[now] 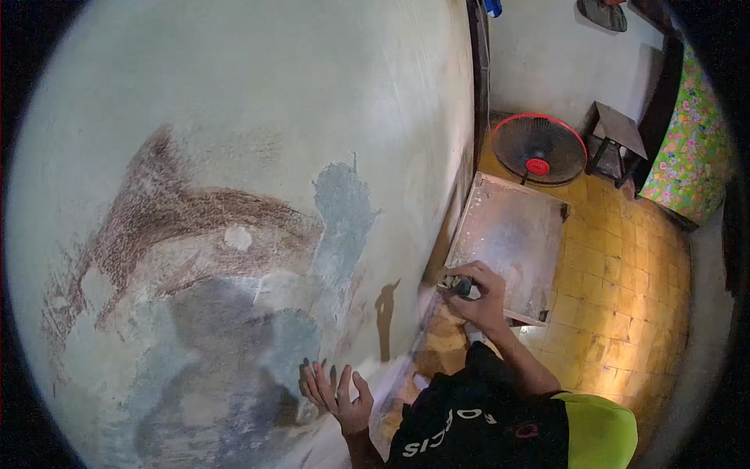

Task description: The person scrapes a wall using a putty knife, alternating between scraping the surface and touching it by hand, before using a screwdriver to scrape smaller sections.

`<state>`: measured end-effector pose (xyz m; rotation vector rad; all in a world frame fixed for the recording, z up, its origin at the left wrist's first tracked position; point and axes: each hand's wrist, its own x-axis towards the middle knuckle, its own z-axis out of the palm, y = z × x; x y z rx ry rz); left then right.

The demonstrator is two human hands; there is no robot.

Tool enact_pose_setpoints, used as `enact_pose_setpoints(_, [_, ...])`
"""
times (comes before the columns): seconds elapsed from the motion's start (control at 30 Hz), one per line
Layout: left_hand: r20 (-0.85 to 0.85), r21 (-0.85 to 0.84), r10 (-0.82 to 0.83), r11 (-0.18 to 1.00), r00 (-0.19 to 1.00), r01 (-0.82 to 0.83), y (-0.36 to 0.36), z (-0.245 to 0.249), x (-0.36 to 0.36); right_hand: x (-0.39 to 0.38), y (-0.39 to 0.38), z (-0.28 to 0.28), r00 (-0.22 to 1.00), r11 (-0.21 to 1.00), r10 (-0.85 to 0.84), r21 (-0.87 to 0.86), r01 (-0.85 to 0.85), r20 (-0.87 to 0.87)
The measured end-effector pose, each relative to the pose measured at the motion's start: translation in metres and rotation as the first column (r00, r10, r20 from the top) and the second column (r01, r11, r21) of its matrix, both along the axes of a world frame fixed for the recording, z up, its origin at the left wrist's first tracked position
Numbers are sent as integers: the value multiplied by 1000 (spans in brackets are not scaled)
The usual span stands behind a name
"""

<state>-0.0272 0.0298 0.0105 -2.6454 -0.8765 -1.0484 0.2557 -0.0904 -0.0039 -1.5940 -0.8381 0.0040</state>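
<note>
My left hand [337,397] is raised beside the wall [258,78], palm up, with its fingers spread and nothing in it. Whether its fingertips touch the wall is hard to tell. Farther right, my right hand [483,298] is closed around a small dark-handled tool [459,286] with a paler end. Its exact kind is not clear. On the wall are a brown, rough-looking patch [211,207] and a grey-blue patch [342,219]. Shadows of my body and of one hand fall across the wall's lower part.
Beyond my right hand lies a worn board or low table top [516,234]. A red-rimmed fan [539,144] stands behind it, near a small dark stool [617,133]. Flowered green fabric [691,141] is at the far right. Yellowish tiles [617,273] cover the floor.
</note>
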Motion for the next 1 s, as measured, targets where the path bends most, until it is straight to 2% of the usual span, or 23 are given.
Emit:
enact_pose_setpoints(0.03, [22,26,31,999,999,-32,3,-6,4,9,2,7,996,999,37,9,-38,81])
enact_pose_setpoints(0.1, [64,75,102,991,993,-107,8,-18,13,30,7,7,937,962,268,-15,-272,226])
enact_pose_setpoints(0.2, [45,-1,282,959,958,-283,3,-13,34,48,24,12,770,840,511,-35,-541,383])
enact_pose_setpoints(0.23, [54,-232,316,926,947,-296,5,-14,38,50,32,15,705,790,568,-39,-612,425])
enact_pose_setpoints(0.3, [59,-647,392,716,918,-264,13,-21,43,55,50,17,590,692,651,-53,-720,479])
enact_pose_setpoints(0.33, [-69,-449,465,776,882,-444,20,-31,42,57,56,17,525,634,687,-62,-771,503])
enact_pose_setpoints(0.37, [-175,-211,553,787,815,-579,30,-44,41,61,62,14,444,582,731,-133,-802,518])
enact_pose_setpoints(0.4, [-252,49,648,751,719,-659,35,-47,43,64,68,10,360,526,769,-203,-826,529])
enact_pose_setpoints(0.43, [-273,44,663,733,697,-679,35,-48,43,67,73,7,274,468,800,-269,-842,534])
enact_pose_setpoints(0.5, [-313,38,689,697,654,-716,38,-45,45,67,79,4,249,393,812,-178,-902,527])
enact_pose_setpoints(0.53, [-280,105,679,725,679,-681,40,-45,44,66,80,4,236,353,817,-132,-926,526])
enact_pose_setpoints(0.57, [-249,173,664,747,705,-642,41,-45,43,64,81,3,203,334,776,-116,-936,597])
enact_pose_setpoints(0.6, [-220,237,647,762,730,-603,41,-46,42,60,81,4,168,311,730,-104,-945,662])
enact_pose_setpoints(0.63, [-230,219,652,758,723,-614,40,-47,40,59,81,10,134,287,680,-94,-953,721])
enact_pose_setpoints(0.67, [-238,200,656,755,717,-624,39,-48,39,56,87,20,115,296,528,-56,-954,841])
enact_pose_setpoints(0.73, [-249,181,659,752,710,-634,38,-46,38,56,89,16,10,334,316,-102,-937,949])
enact_pose_setpoints(0.8, [-259,181,656,754,709,-631,37,-42,40,65,109,-8,-28,283,288,-113,-953,957])
enact_pose_setpoints(0.83, [-267,191,661,750,702,-633,37,-41,40,77,140,-43,-16,207,377,-101,-973,926])
enact_pose_setpoints(0.9, [-282,208,668,743,689,-636,36,-39,40,90,155,-49,-1,170,427,-81,-982,904])
enact_pose_setpoints(0.97, [-292,173,679,730,673,-661,36,-38,43,101,144,1,18,257,332,-72,-964,943])
enact_pose_setpoints(1.0, [-286,146,682,726,674,-673,35,-39,42,95,124,8,-93,190,440,-194,-963,893])
